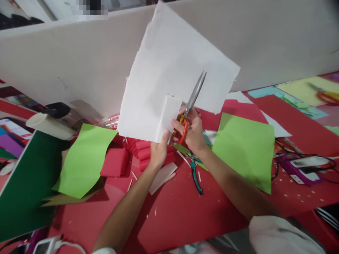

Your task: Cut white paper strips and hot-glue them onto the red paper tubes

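Observation:
A large white foam sheet [148, 84] with a ragged left edge is held up over the red table. My left hand [159, 151] pinches its lower edge, with the thumb on a smaller white rectangular piece [171, 111] that lies against the sheet. In my right hand [195, 132] are orange-handled scissors [195, 93], blades pointing up and looking closed in front of the sheet. My right fingers also reach the small piece's right side. Below, pliers with teal handles [196, 178] lie on the table near folded red material [144, 151].
Green sheets [84, 162] [245, 151] lie on both sides. A dark green board [26, 187] stands at left by a white roll [49, 125]. At right are a purple device [299, 169] with black cables and other scissors [327, 97]. A pale partition [278, 42] runs behind.

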Demonstrator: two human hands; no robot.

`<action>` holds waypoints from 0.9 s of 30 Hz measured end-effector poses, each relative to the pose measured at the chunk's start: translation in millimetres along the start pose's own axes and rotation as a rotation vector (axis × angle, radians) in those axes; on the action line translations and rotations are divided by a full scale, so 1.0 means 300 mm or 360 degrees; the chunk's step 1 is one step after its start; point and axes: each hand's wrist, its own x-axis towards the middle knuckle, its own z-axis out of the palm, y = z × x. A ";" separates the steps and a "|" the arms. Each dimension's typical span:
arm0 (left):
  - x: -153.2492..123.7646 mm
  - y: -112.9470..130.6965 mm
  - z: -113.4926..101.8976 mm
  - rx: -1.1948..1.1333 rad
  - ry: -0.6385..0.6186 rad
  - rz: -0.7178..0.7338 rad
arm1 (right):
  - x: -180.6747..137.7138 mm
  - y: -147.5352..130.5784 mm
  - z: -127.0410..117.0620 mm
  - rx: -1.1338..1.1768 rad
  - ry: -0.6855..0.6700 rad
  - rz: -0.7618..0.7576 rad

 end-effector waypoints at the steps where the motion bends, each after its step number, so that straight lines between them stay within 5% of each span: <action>1: 0.003 0.001 -0.009 0.0051 -0.0023 -0.0010 | 0.007 -0.004 -0.010 -0.0028 0.0026 -0.0036; 5: 0.032 0.021 -0.074 0.0153 -0.0096 -0.0100 | 0.045 -0.023 -0.066 -0.0238 0.0069 -0.0273; 9: 0.094 0.085 -0.155 -0.0253 -0.0224 0.0014 | 0.089 -0.032 -0.139 -0.0355 0.0167 -0.0408; 16: 0.162 0.234 -0.277 -0.0118 -0.0071 0.0281 | 0.105 -0.072 -0.212 -0.0604 0.0038 -0.0274; 27: 0.123 0.177 -0.199 -0.0211 0.0160 0.0049 | 0.064 -0.058 -0.149 -0.0604 -0.0315 -0.0224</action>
